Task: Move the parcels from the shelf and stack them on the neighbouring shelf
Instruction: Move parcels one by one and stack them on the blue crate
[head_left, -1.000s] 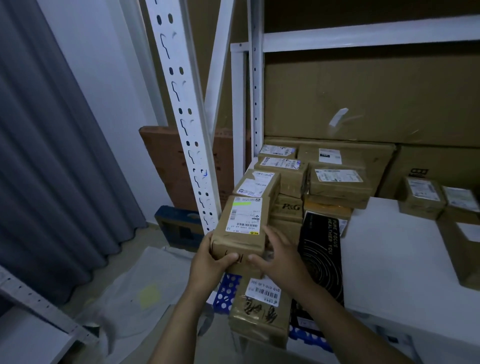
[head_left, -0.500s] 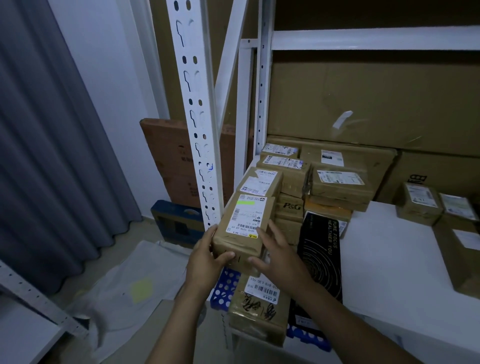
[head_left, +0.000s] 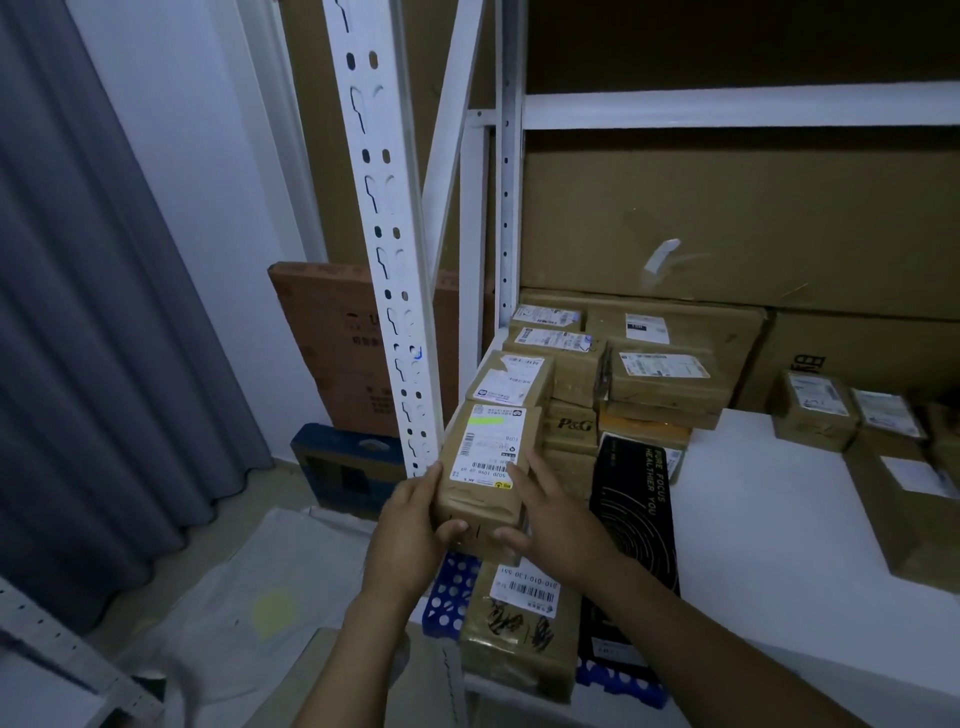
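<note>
Both left hand (head_left: 410, 525) and right hand (head_left: 553, 519), fingers clamped on parcel (head_left: 485, 467) (underside unseen).

Dim bluish light, (wide-angle) bowed edges

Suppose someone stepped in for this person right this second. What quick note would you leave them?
Left hand: grips the left side of the green-striped parcel, thumb on its near face.
Right hand: holds the same parcel's right side.
Where: the parcel is at the top of the stacked parcels at the left end of the white shelf, beside the black box. I cannot tell if it is lifted clear.
Done: several parcels are stacked there.
Left: probably finish with this parcel, then deal with the loose parcels at the right end.
</note>
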